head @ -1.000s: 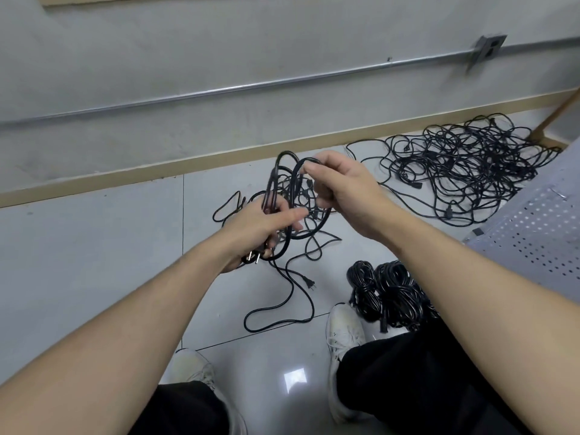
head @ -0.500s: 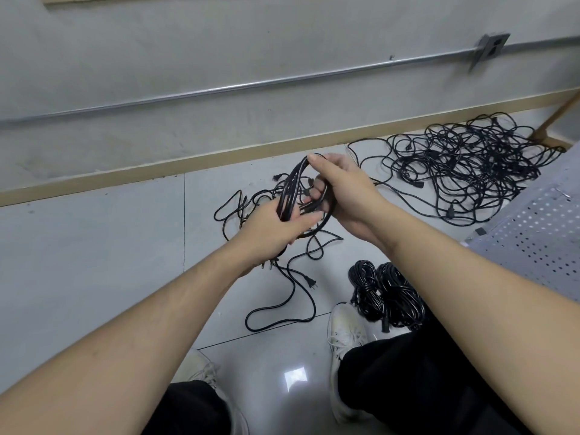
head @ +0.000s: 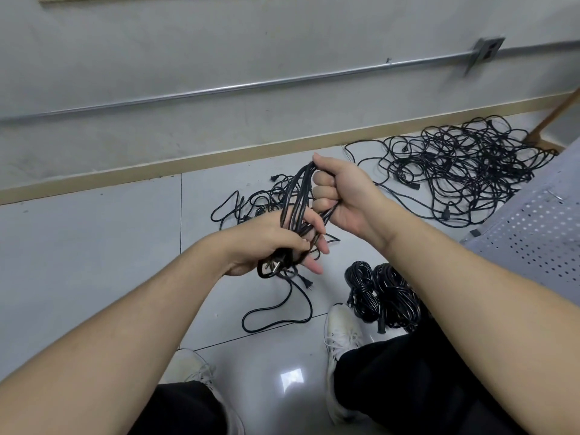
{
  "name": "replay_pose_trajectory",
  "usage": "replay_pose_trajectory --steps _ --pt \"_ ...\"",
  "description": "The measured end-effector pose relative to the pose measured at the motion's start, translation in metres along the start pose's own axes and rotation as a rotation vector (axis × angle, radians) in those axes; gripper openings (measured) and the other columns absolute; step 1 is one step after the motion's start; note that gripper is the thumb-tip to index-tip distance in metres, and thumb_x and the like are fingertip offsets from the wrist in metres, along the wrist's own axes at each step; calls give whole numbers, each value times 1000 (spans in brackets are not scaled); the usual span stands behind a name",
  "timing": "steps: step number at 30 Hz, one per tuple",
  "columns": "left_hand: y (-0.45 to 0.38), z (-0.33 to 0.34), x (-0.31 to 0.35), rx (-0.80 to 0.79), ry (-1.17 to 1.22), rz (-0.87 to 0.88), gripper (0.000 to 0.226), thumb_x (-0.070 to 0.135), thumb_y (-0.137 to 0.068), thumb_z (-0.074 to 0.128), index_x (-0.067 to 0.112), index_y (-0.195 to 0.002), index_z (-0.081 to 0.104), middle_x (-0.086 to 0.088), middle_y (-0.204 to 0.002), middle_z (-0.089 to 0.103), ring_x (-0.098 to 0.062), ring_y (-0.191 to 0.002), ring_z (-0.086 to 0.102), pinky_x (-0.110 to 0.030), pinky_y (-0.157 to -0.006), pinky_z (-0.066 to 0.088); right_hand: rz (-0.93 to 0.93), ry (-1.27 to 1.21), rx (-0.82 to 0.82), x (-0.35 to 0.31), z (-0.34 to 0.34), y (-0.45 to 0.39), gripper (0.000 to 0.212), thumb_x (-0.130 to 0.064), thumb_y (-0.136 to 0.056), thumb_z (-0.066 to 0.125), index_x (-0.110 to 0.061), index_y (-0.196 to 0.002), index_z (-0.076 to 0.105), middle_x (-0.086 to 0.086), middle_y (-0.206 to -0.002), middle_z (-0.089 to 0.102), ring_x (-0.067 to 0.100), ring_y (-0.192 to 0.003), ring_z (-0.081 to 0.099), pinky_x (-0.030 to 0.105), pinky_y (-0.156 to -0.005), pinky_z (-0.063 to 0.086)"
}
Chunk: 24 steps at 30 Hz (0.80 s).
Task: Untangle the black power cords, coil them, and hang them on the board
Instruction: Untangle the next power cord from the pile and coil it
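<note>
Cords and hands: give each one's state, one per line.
Coil in hands: bunched, gripped at both ends.
Left hand: grips coil's lower end.
Right hand: grips coil's upper end.
Big pile: tangled on floor.
Finished bundles: coiled, on floor.

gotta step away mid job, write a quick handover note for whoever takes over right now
Left hand grips the lower end of the black power cord coil, plug by the palm. Right hand grips its upper end.
Done: two black coiled cord bundles lie on the grey tiled floor by the white shoe.
Left: finish this coil, untangle the large black cord pile and the smaller loose cords, hang everything on the white perforated board.
</note>
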<state>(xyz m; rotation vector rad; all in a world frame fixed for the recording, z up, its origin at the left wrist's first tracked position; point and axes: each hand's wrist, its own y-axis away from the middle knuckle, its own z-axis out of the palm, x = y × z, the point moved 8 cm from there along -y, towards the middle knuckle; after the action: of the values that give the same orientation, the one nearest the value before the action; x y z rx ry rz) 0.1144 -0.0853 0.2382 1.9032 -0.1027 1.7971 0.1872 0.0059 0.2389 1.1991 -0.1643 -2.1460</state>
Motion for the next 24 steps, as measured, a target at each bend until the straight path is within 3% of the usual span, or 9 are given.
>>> replay_pose_trajectory --steps 4,7,9,11,13,15,19,22,24 --pt "2 12 -4 -81 215 7 21 1 -91 56 13 -107 59 -8 -93 59 -24 -69 62 -55 -76 61 11 36 -64 -2 7 1 38 -23 -106 49 -22 -72 32 -9 -49 23 4 -35 17 16 -33 17" --pt "-1 13 -9 -12 214 -25 19 6 -99 58 19 -112 60 -2 -87 56 -17 -63 55 -41 -59 59 -19 73 -67 1 5 -2 33 -33 -106 51 -20 -77 39 -7 -55 29 6 -41 22 17 -38 23" --pt "-2 9 -6 83 235 -6 15 9 -102 57 20 -112 59 -1 -83 54 -15 -61 55 -32 -52 53 -11 79 -73 7 1 -3 36 -50 -105 45 -16 -97 54 -2 -64 46 11 -46 38 24 -46 37" --pt "-4 -2 2 208 323 62 15 8 -104 53 20 -110 58 -1 -80 54 -13 -58 54 -28 -49 49 23 146 -87 15 -5 -1 46 -51 -107 31 -14 -117 57 1 -72 62 15 -50 54 30 -58 47" --pt "-2 -16 11 316 437 140 17 8 -105 49 22 -111 58 -2 -81 56 -14 -59 55 -30 -50 52 49 444 -150 27 -3 5 33 -33 -106 34 -17 -112 63 1 -76 65 13 -58 62 37 -74 57" --pt "0 -27 17 388 562 197 20 8 -105 49 23 -113 60 -1 -84 58 -16 -63 59 -37 -54 60 44 936 -262 42 0 10 19 -18 -101 43 -23 -101 62 -5 -86 64 4 -74 63 41 -93 53" --pt "3 -39 18 481 676 222 21 7 -106 48 23 -115 59 1 -80 60 -27 -70 70 -51 -62 64 149 1353 -495 74 9 23 29 0 -93 48 -20 -104 65 -30 -86 64 -12 -85 54 18 -81 43" --pt "8 -51 17 605 624 215 23 5 -103 49 25 -108 59 4 -77 59 -22 -58 65 -33 -48 57 134 1343 -506 78 9 20 11 -15 -98 58 -8 -99 66 -1 -94 75 8 -95 68 17 -88 45" --pt "12 -67 14 721 635 223 27 0 -100 48 25 -102 56 2 -79 54 -16 -49 53 -22 -40 39 153 1291 -472 78 2 15 14 -21 -99 61 -8 -94 64 9 -72 70 18 -77 70 21 -83 52"
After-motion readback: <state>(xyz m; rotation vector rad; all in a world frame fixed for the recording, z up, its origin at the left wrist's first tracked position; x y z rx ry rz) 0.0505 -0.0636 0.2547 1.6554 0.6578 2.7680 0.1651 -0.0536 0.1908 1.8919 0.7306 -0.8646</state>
